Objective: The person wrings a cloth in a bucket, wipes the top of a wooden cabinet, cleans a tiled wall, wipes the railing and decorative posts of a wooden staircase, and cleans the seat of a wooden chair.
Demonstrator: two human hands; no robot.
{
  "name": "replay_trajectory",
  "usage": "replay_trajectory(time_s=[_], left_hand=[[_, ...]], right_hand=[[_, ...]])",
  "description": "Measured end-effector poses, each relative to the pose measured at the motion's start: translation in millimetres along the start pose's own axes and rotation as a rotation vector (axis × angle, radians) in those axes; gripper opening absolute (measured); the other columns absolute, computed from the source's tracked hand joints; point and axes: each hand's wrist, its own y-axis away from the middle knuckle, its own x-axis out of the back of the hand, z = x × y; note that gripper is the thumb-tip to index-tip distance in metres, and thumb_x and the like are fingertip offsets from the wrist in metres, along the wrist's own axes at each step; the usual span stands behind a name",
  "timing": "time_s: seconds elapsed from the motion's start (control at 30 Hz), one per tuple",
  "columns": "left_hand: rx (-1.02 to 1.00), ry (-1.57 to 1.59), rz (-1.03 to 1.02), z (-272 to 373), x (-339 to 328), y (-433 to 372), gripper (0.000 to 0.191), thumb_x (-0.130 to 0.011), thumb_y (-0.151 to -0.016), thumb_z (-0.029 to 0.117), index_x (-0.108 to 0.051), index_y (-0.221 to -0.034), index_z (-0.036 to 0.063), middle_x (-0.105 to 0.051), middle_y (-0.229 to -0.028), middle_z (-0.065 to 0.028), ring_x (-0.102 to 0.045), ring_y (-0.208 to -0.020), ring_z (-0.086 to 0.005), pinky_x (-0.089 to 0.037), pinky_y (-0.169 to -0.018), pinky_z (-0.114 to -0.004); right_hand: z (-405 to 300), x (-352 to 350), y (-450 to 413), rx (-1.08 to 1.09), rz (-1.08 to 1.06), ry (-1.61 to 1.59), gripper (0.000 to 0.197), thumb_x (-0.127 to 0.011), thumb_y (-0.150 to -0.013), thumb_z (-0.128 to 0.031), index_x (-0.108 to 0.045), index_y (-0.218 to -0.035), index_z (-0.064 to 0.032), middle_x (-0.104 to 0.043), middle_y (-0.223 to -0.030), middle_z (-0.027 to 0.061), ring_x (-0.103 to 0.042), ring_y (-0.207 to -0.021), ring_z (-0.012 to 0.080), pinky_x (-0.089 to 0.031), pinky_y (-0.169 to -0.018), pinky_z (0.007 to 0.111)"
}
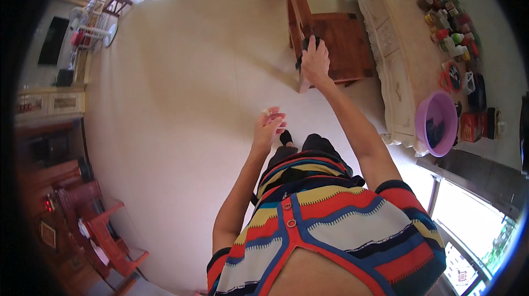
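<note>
My right hand [316, 62] is on the top of a wooden chair's backrest [298, 0]. Under its fingers is a small black item [306, 43], seemingly a cloth, mostly hidden by the hand. The brown seat [341, 46] of this chair extends to the right, close to a cream cabinet. Lower and to the left, my left hand [268, 127] hangs in the air over the floor, fingers half curled and apart, with nothing visible in it.
A carved cream cabinet [394, 77] runs along the right. On top are a purple basin [422, 124] with dark cloth inside, several bottles [452, 44] and orange-handled scissors [444, 81]. Red wooden furniture [107, 234] stands lower left, a white fan [97, 31] upper left. Pale tiled floor [173, 110] spreads between.
</note>
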Motion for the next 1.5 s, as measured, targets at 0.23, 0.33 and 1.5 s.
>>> replay_trajectory(time_s=[0.23, 0.33, 1.5], left_hand=[[0.048, -0.114, -0.116, 53, 3, -94, 0.03, -0.057, -0.087, 0.012, -0.051, -0.116, 0.0062, -0.061, -0.103, -0.0074, -0.06, -0.078, -0.0141, -0.048, -0.066, -0.027], [0.009, -0.227, -0.187, 88, -20, -135, 0.031, -0.056, -0.087, 0.012, -0.051, -0.117, 0.0051, -0.06, -0.102, -0.0073, -0.059, -0.081, -0.0144, -0.048, -0.067, -0.027], [-0.012, -0.579, -0.425, 278, -15, -473, 0.042, -0.046, -0.09, 0.01, -0.039, -0.132, 0.0073, -0.051, -0.117, -0.0126, -0.058, -0.098, -0.0198, -0.05, -0.072, -0.033]], right_hand=[[26, -13, -67, -0.221, -0.276, -0.149, 0.053, -0.045, -0.09, -0.03, -0.035, -0.134, -0.0024, -0.045, -0.125, 0.0304, -0.051, -0.108, 0.0432, -0.044, -0.091, 0.045], [60, -26, -83, -0.196, -0.383, -0.385, 0.051, -0.04, -0.091, -0.032, -0.039, -0.13, 0.0013, -0.05, -0.122, 0.0301, -0.052, -0.109, 0.0431, -0.042, -0.092, 0.044], [-75, -10, -187, -0.208, 0.127, 0.178, 0.059, -0.062, -0.082, -0.022, -0.036, -0.133, -0.0058, -0.046, -0.125, 0.0196, -0.052, -0.107, 0.0368, -0.045, -0.089, 0.043]])
